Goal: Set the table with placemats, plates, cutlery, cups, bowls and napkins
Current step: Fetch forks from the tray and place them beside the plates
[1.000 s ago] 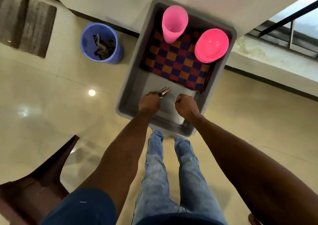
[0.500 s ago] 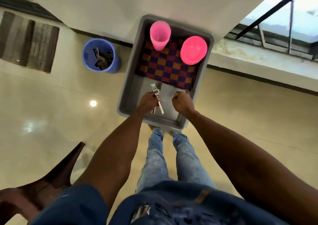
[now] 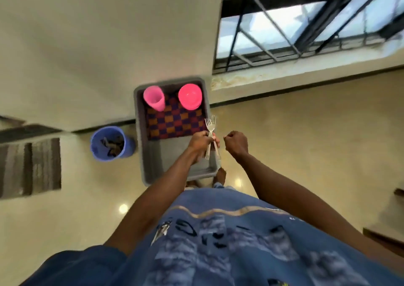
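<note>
No legible text — shirt print blurred

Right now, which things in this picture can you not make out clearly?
- Head view: how many silver metal forks; the left hand covers their overlapping handles.
- What the right hand holds, if anything; its fingers curl away.
- Dark items in the round blue plastic bucket: blurred.
- No table in view.

A single wide-angle camera, worn on the person's head, looks steeply down and forward over a blue printed shirt (image 3: 229, 242) and both forearms to a grey bin (image 3: 140, 132) standing on the tiled floor (image 3: 306, 132) against a pale wall (image 3: 98, 45). The bin sits in mid-frame, below the outstretched arms. A barred window (image 3: 306, 23) fills the upper right. Edges bend and blur. No second view exists.
</note>
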`<move>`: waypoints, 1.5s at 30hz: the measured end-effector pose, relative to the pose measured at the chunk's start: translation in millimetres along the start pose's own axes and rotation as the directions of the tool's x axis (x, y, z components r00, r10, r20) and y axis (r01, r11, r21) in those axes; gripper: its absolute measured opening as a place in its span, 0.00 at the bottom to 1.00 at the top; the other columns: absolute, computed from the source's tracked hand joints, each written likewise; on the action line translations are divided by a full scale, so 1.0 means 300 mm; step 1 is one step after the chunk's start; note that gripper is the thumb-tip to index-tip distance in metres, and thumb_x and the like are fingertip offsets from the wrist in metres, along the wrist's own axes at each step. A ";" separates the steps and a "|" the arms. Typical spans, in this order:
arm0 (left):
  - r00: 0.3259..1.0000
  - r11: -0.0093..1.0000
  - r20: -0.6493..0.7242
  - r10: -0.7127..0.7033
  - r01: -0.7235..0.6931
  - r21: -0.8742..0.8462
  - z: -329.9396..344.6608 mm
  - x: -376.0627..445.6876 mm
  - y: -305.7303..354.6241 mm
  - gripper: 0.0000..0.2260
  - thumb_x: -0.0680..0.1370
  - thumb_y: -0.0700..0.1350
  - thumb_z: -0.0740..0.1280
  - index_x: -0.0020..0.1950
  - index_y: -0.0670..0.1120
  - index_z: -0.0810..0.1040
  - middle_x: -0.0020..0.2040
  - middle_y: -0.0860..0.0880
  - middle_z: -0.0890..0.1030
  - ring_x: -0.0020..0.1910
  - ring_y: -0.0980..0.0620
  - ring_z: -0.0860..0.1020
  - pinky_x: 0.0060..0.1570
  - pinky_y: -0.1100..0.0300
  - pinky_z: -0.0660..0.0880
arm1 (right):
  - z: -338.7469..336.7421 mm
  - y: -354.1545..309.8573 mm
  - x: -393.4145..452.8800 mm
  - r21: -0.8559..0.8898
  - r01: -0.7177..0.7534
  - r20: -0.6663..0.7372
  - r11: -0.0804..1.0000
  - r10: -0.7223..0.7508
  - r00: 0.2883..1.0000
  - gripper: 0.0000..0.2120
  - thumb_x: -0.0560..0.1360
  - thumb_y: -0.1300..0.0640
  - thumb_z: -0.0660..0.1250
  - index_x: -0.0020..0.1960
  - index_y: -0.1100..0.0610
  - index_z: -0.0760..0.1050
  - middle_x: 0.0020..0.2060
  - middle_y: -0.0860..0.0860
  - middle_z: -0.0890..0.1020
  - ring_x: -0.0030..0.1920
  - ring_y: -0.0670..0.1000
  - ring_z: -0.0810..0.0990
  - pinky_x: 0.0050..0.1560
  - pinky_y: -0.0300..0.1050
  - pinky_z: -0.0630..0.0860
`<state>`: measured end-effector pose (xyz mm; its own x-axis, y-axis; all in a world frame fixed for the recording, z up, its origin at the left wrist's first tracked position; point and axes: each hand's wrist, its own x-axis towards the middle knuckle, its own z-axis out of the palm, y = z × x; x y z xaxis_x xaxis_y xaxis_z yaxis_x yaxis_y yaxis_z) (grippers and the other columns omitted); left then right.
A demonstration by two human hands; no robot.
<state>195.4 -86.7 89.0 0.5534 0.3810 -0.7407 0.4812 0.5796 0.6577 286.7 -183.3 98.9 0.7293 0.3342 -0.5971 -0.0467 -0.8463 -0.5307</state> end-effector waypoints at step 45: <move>0.705 0.696 0.670 -0.233 -0.360 0.621 0.666 -0.905 -0.905 0.11 0.77 0.48 0.72 0.39 0.45 0.75 0.31 0.48 0.69 0.21 0.55 0.59 0.22 0.65 0.55 | 0.093 1.046 -1.331 0.927 0.188 -0.376 0.326 0.808 0.454 0.10 0.77 0.64 0.58 0.44 0.58 0.78 0.31 0.52 0.76 0.29 0.49 0.72 0.28 0.42 0.68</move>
<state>50.4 -491.4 138.9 0.7333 -0.3492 -0.5833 0.5578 -0.1816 0.8099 -38.1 -570.6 154.0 0.5499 -0.6881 -0.4734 -0.5106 0.1715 -0.8425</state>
